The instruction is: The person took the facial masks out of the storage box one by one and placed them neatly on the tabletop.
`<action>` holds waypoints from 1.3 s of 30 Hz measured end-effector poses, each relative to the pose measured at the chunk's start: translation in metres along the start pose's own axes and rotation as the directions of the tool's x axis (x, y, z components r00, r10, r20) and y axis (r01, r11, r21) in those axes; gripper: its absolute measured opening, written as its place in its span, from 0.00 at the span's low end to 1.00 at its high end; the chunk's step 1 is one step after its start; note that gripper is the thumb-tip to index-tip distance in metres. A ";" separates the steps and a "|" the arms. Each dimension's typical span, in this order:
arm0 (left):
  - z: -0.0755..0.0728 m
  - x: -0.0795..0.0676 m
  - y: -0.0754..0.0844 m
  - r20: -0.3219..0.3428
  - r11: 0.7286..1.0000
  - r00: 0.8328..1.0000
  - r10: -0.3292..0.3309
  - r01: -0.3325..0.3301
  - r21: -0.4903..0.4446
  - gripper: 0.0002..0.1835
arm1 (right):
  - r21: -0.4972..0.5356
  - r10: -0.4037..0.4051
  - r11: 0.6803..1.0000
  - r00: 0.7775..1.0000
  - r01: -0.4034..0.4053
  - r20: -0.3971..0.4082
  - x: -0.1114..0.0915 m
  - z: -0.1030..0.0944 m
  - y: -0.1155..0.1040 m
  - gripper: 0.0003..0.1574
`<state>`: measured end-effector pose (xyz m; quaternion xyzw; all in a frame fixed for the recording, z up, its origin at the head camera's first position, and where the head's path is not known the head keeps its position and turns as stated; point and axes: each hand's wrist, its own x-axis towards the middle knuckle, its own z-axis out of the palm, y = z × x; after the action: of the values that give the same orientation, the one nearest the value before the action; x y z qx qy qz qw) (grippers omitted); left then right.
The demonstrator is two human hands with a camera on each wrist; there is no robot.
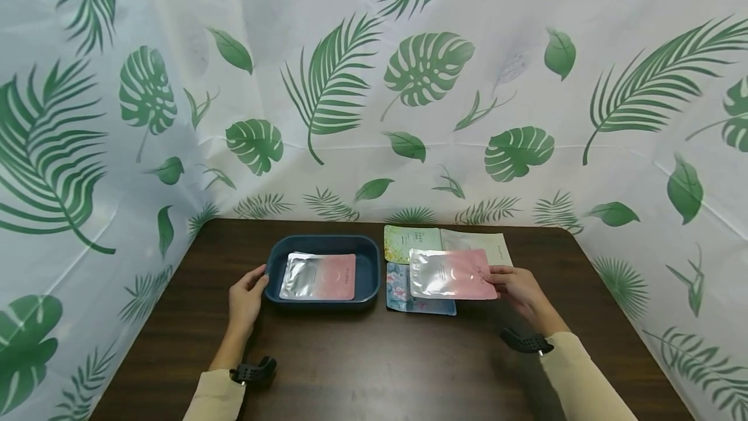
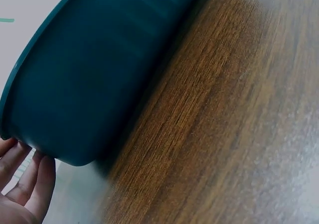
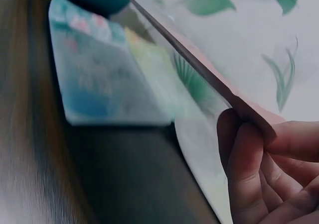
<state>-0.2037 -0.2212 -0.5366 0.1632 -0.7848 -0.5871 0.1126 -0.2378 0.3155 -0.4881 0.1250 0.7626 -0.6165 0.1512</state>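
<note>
My left hand holds the left end of a dark blue plastic tray, fingertips at its outer wall just under the rim in the left wrist view. Inside the tray lies a pink-and-silver face mask packet, with another edge showing behind it. My right hand pinches a second pink-and-silver face mask packet by its right edge, between thumb and fingers. That packet is raised above the other packets and tilted in the right wrist view. Below it are a blue flowered packet, a yellow-green one and a pale one.
A dark brown wooden table carries everything, the packets lying right of the tray. Behind and beside it hangs a white leaf-print cloth. Each wrist wears a black strap.
</note>
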 end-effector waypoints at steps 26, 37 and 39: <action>-0.003 0.000 0.004 0.031 0.999 0.999 -0.035 0.034 0.017 0.20 | -0.097 0.121 0.987 0.988 -0.130 -0.097 0.000 -0.063 0.049 0.38; -0.002 0.001 0.002 0.025 0.999 0.999 -0.047 0.047 0.009 0.20 | -0.247 0.054 0.964 0.979 -0.103 -0.198 0.001 -0.069 0.053 0.31; -0.002 0.001 0.002 0.024 0.999 0.999 -0.048 0.048 0.008 0.20 | -0.302 0.027 0.949 0.976 -0.092 -0.215 0.001 -0.068 0.053 0.29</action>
<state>-0.2037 -0.2227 -0.5336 0.1752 -0.7843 -0.5886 0.0883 -0.2237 0.3935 -0.5226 0.1866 0.8573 -0.4678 0.1068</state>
